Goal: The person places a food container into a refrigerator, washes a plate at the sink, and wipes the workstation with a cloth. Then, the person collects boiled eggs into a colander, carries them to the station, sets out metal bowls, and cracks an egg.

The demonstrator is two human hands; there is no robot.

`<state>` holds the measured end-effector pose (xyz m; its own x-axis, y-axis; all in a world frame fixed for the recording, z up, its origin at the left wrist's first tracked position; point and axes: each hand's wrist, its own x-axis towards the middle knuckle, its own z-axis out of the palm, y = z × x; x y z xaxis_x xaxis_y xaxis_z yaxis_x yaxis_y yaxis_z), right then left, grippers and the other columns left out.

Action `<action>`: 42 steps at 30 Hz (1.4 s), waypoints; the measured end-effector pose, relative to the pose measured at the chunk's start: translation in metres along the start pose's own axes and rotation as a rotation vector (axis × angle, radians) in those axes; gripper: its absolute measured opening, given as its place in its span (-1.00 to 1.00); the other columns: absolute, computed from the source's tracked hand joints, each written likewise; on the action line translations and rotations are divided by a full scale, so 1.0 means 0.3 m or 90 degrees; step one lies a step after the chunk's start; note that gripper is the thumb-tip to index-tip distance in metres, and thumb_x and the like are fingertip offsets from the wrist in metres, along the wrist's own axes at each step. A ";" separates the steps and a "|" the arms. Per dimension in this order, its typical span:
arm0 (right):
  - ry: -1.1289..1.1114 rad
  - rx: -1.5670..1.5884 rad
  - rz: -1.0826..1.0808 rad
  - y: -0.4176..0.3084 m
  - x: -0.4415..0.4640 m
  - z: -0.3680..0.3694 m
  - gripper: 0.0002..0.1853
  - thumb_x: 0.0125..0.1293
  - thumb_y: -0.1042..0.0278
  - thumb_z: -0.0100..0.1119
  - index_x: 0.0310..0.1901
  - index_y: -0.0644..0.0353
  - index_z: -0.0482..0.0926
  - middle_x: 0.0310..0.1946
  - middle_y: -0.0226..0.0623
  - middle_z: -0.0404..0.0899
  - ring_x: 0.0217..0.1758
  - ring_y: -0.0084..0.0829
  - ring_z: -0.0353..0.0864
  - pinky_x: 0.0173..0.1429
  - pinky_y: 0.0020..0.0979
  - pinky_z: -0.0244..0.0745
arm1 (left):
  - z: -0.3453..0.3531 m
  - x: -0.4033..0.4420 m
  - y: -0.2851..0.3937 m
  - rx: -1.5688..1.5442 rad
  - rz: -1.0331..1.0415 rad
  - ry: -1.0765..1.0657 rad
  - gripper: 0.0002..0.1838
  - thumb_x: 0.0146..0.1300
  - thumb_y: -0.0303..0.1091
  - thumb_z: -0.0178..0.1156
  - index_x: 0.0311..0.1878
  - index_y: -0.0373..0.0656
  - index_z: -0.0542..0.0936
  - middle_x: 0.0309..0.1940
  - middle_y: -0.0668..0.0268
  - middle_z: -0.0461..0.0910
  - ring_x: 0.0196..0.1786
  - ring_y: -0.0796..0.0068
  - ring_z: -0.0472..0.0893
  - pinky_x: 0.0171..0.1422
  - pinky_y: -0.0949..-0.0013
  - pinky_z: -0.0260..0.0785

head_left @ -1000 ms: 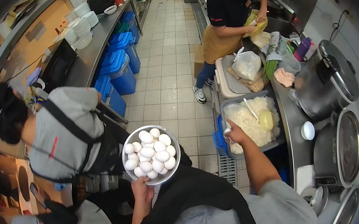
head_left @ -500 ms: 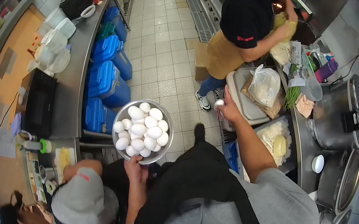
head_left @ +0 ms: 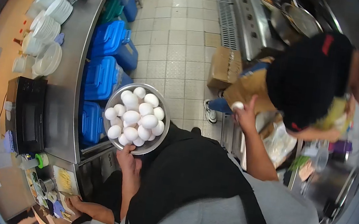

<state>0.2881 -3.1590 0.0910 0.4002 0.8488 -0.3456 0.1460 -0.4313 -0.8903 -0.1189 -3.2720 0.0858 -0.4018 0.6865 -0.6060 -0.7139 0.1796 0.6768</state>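
Observation:
A round metal bowl [head_left: 166, 110] heaped with white eggs [head_left: 131, 117] is held out in front of my body. My left hand [head_left: 129, 162] grips its near rim from below. Over to the right, my right hand [head_left: 245, 116] has its fingers round a single white egg [head_left: 237, 105], which shows at the fingertips. That hand is beside the tan apron of a person [head_left: 305, 83] in a black shirt.
Blue lidded bins [head_left: 102, 77] stand under the steel counter [head_left: 70, 61] at left, with stacked white bowls [head_left: 45, 26] and a black microwave [head_left: 29, 115]. A cardboard box [head_left: 225, 68] sits on the floor. Another person's hand [head_left: 73, 203] is by a cutting board at lower left.
The view has moved forward along the aisle, and the rice tub has left view. The person in black now appears closer. My right hand has risen with the egg. The bowl has shifted left.

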 end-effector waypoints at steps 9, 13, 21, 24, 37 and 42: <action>-0.224 -0.466 0.183 0.345 0.253 0.020 -0.24 0.07 0.50 0.28 0.38 0.15 0.28 -0.09 -0.14 0.60 -0.24 -0.29 0.65 -0.27 -0.28 0.57 | 0.376 0.667 0.160 0.042 0.015 -0.072 -0.51 -0.02 -0.67 0.05 0.08 -0.30 0.47 -0.09 0.21 0.57 -0.07 0.26 0.60 0.02 0.23 0.50; -0.347 -0.645 0.156 1.083 0.365 -0.265 -0.49 0.04 0.40 0.32 0.11 0.20 0.56 -0.21 -0.09 0.67 -0.10 -0.23 0.67 -0.09 -0.24 0.59 | 0.622 0.925 0.359 0.015 -0.003 -0.122 -0.40 -0.08 -0.72 0.01 0.16 -0.25 0.41 -0.04 0.21 0.55 -0.04 0.26 0.59 0.05 0.24 0.51; -0.305 -0.604 0.286 0.431 0.836 0.093 -0.51 0.05 0.44 0.30 0.10 0.20 0.56 -0.25 -0.11 0.67 -0.18 -0.23 0.68 -0.15 -0.23 0.60 | 1.109 1.415 0.449 0.025 0.018 -0.139 -0.35 -0.03 -0.68 -0.01 0.26 -0.24 0.36 0.08 0.14 0.50 0.10 0.13 0.55 0.24 0.05 0.44; -0.339 -0.589 0.253 0.344 1.144 0.199 -0.52 0.06 0.45 0.29 0.09 0.20 0.56 -0.26 -0.11 0.67 -0.21 -0.23 0.69 -0.17 -0.23 0.60 | 1.301 1.508 0.437 0.038 -0.011 -0.081 -0.32 -0.05 -0.68 -0.01 0.27 -0.22 0.34 0.11 0.14 0.48 0.13 0.13 0.54 0.24 0.05 0.43; -0.203 -0.265 0.111 -0.898 2.669 1.079 -0.54 0.12 0.55 0.23 0.11 0.15 0.49 -0.37 -0.22 0.59 -0.53 -0.39 0.59 -0.53 -0.34 0.51 | 1.789 2.046 0.478 -0.048 0.056 -0.037 -0.29 -0.11 -0.71 -0.03 0.27 -0.30 0.32 0.11 0.10 0.49 0.14 0.13 0.54 0.23 0.12 0.45; -0.206 -0.389 0.122 -0.967 2.913 1.189 -0.59 0.10 0.48 0.29 0.04 0.10 0.54 -0.29 -0.25 0.65 -0.39 -0.36 0.64 -0.35 -0.27 0.56 | 2.117 2.420 0.635 -0.035 0.040 -0.042 -0.30 -0.10 -0.70 -0.03 0.27 -0.27 0.32 0.11 0.10 0.48 0.12 0.15 0.55 0.20 0.13 0.47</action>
<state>0.2728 -2.1831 -0.0584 0.1948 0.7485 -0.6339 0.6185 -0.5953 -0.5129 -0.1824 -2.2917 0.0404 -0.4094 0.7408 -0.5326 -0.7199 0.0964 0.6874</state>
